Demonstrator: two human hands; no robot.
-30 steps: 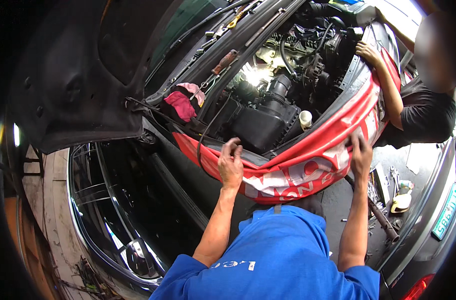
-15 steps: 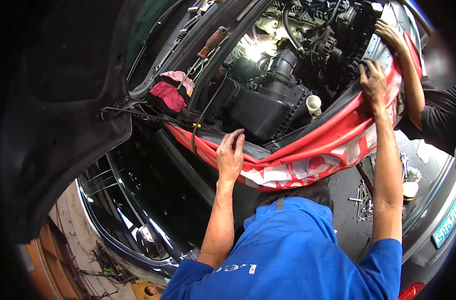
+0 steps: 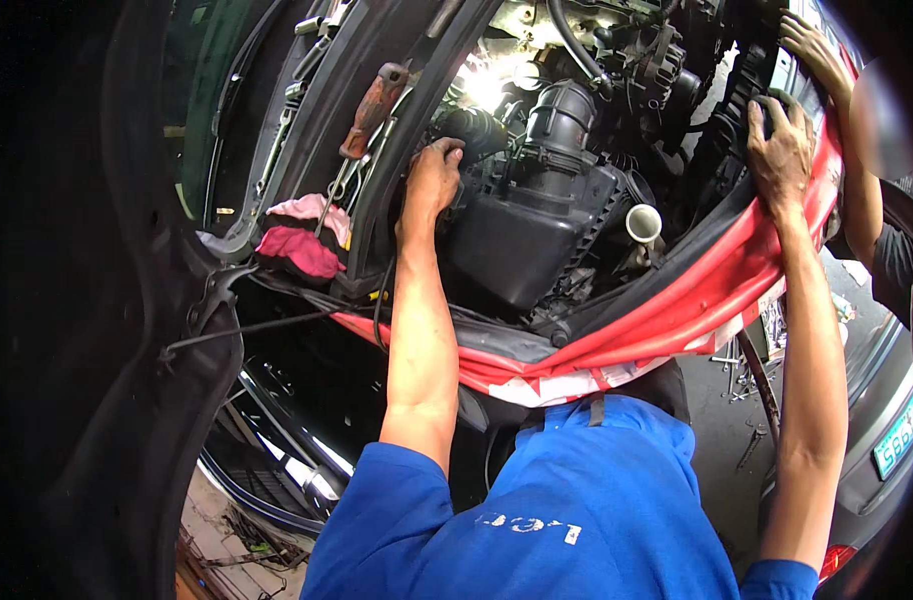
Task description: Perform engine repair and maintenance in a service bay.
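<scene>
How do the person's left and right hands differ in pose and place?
The left hand is beside the ribbed black hose; the right hand is at the red cover's inner edge. The left hand's fingers lie close together, the right hand's spread apart. Both are bare, backs toward the camera.

Lettering [image 3: 532,524] on blue shirt [image 3: 587,480], licence plate [image 3: 901,436]

Left grip [image 3: 434,185] has gone from the red cover [image 3: 677,290] to beside a black hose [image 3: 474,128] — right grip [image 3: 782,155] has moved up, nearer a co-worker's hand [image 3: 815,52].
</scene>
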